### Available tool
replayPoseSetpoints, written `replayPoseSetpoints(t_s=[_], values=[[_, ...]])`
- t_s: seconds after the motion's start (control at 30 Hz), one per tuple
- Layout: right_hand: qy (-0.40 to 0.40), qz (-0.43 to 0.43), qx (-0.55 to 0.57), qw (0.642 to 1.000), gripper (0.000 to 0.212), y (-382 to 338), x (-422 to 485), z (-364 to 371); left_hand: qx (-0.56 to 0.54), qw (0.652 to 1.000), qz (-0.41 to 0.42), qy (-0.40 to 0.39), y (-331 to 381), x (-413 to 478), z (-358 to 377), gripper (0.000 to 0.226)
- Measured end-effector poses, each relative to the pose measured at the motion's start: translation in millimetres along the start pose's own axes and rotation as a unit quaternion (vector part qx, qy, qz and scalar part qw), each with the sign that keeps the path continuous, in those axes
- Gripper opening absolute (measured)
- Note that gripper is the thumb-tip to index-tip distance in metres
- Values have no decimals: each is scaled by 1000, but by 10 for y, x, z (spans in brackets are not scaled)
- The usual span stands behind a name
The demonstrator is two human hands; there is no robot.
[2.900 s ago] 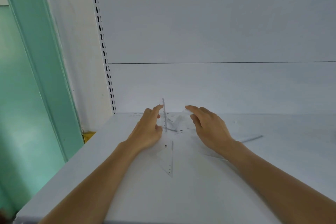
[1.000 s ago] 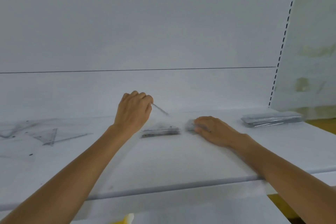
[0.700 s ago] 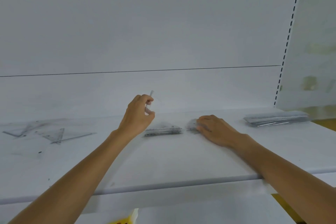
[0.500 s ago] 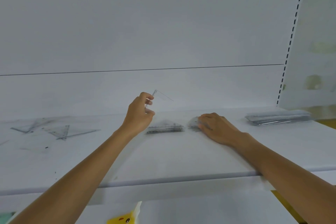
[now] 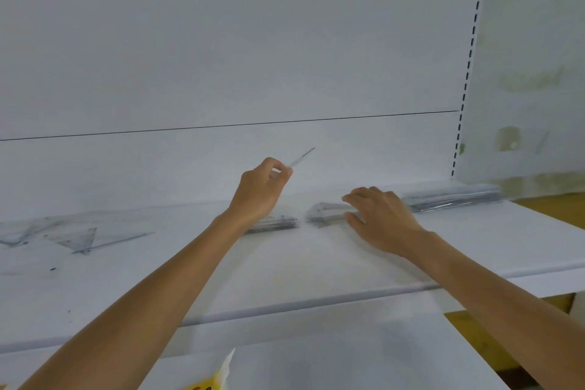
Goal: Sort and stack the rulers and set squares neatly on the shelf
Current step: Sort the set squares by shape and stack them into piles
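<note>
On stack (image 5: 326, 210), right fingers (image 5: 349, 198) loose, left fingers (image 5: 269, 165) pinch set square (image 5: 300, 158) tilted up-right.

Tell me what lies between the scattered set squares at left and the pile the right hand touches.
Head view: one small stack of set squares, just left of that pile; otherwise bare shelf.

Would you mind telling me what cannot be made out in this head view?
All in the head view:
Clear piece pinched by the left hand: edge-on and blurred, so ruler or set square is unclear.
Middle stack: partly hidden behind the left wrist.
Pile under the right hand: fingers cover it; count unreadable.
Loose set squares: faint, cut off by the left edge.
Yellow packet: cut off by the bottom edge.
</note>
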State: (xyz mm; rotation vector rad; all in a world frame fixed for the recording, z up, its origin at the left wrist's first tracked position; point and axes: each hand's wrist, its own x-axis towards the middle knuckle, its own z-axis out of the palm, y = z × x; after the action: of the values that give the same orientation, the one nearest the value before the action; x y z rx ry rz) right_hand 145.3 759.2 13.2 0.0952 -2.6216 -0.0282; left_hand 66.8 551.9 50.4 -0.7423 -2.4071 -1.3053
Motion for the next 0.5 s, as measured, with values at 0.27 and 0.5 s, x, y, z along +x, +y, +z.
replayPoseSetpoints(t_s=[0.27,0.5], values=[[-86,1,73,994,31,-139,-499,5,1,996,48,73,288,150,524,21],[-70,29,90,993,30,-142,-523,7,-136,985,-35,99,343,119,659,63]])
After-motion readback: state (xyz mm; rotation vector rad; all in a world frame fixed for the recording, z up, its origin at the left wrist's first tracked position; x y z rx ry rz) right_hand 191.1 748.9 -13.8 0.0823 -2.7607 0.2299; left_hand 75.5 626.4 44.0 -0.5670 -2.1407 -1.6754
